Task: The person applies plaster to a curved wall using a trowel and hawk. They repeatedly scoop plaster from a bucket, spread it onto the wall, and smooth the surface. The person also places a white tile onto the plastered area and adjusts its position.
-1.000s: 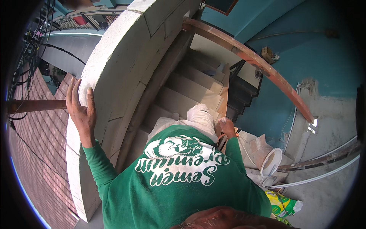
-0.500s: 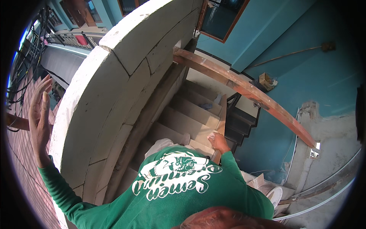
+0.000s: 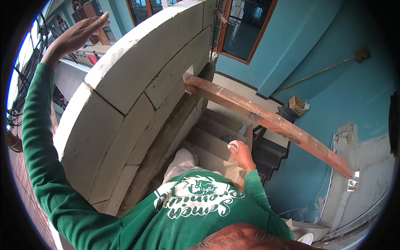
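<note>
My left hand [image 3: 79,36] is raised in the air at the upper left, above and beyond the top edge of a curved wall [image 3: 137,79] of pale blocks. Its fingers are stretched out and hold nothing. Down over the bare staircase [image 3: 208,156], my right hand [image 3: 241,155] is closed, with the fingers curled and whitish at the tips. Whether anything small sits inside it is hidden. It is near the stair's right-hand side edge.
A reddish beam [image 3: 266,121] crosses over the stairs from the block wall to the right wall. Black steps [image 3: 266,156] lie below on the right. A box [image 3: 297,106] and a long-handled tool [image 3: 321,71] are by the teal wall [image 3: 354,96]. Cables [image 3: 18,106] hang at far left.
My left hand has risen and swung inward, from beside the wall's outer edge to above its top. My right hand has shifted slightly up the stairs. The view has moved a little.
</note>
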The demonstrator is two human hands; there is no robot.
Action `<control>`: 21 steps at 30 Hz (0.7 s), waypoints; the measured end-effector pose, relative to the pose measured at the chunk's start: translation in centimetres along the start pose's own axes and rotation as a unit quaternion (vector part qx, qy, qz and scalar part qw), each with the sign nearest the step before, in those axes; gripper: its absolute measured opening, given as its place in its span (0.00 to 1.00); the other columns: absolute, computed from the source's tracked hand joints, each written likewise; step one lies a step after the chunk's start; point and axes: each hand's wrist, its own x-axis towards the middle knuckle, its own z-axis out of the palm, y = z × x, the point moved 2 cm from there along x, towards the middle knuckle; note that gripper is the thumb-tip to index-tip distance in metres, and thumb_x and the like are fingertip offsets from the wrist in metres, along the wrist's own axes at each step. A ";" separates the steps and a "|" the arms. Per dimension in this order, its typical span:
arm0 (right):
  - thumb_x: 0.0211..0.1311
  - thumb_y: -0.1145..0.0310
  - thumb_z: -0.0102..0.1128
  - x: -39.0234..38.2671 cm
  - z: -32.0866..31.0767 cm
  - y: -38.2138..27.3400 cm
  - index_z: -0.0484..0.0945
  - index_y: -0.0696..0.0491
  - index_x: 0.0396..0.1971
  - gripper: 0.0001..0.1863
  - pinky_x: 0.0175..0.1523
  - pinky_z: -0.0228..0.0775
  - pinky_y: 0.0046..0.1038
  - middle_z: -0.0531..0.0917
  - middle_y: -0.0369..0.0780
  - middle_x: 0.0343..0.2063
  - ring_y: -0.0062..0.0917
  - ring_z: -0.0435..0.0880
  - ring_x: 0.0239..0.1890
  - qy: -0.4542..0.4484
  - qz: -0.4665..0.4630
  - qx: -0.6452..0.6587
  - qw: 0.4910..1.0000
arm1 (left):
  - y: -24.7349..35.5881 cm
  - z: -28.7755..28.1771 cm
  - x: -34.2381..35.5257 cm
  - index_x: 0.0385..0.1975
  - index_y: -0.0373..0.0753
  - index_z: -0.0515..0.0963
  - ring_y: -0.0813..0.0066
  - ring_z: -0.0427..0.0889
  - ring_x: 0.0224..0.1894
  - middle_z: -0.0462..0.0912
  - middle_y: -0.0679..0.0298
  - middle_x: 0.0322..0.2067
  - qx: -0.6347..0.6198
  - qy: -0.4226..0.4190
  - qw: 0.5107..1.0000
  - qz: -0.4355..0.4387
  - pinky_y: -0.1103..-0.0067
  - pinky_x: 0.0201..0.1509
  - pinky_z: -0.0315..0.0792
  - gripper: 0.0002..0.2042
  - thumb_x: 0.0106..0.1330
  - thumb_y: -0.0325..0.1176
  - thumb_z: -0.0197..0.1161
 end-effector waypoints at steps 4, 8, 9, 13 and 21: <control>0.71 0.63 0.66 4.6 -2.3 -1.7 0.83 0.59 0.49 0.16 0.50 0.81 0.32 0.88 0.47 0.44 0.31 0.90 0.43 0.064 -0.003 0.070 0.996 | 0.3 0.1 5.5 0.72 0.43 0.71 0.59 0.81 0.65 0.75 0.55 0.69 0.061 -0.015 0.997 -0.042 0.60 0.76 0.65 0.45 0.73 0.76 0.36; 0.73 0.62 0.65 11.2 -4.8 -3.2 0.81 0.59 0.54 0.18 0.52 0.78 0.29 0.87 0.43 0.45 0.25 0.86 0.47 0.105 -0.027 0.112 0.988 | -1.1 0.0 9.9 0.69 0.43 0.75 0.57 0.83 0.63 0.78 0.55 0.67 0.084 0.013 0.995 0.050 0.57 0.73 0.69 0.48 0.70 0.79 0.33; 0.72 0.62 0.65 13.6 -4.9 -3.6 0.81 0.58 0.55 0.18 0.52 0.79 0.31 0.87 0.45 0.45 0.28 0.87 0.46 0.129 -0.065 0.116 0.983 | -0.5 -0.1 10.0 0.69 0.43 0.75 0.57 0.83 0.63 0.78 0.55 0.67 0.105 0.007 0.994 0.031 0.57 0.73 0.69 0.48 0.70 0.79 0.33; 0.72 0.61 0.65 23.2 -6.7 -6.5 0.80 0.59 0.57 0.21 0.55 0.79 0.34 0.85 0.48 0.50 0.31 0.87 0.49 0.217 -0.183 0.095 0.954 | 0.0 1.6 11.4 0.68 0.43 0.76 0.56 0.83 0.62 0.79 0.54 0.66 0.132 -0.010 0.991 -0.024 0.57 0.72 0.70 0.48 0.70 0.80 0.32; 0.75 0.43 0.55 45.1 -13.2 -12.7 0.72 0.58 0.68 0.36 0.68 0.70 0.42 0.80 0.54 0.59 0.45 0.79 0.63 0.351 -0.169 0.002 0.921 | 1.0 3.3 15.0 0.67 0.44 0.78 0.56 0.84 0.61 0.80 0.54 0.64 0.151 -0.058 0.981 -0.111 0.58 0.70 0.73 0.49 0.69 0.80 0.31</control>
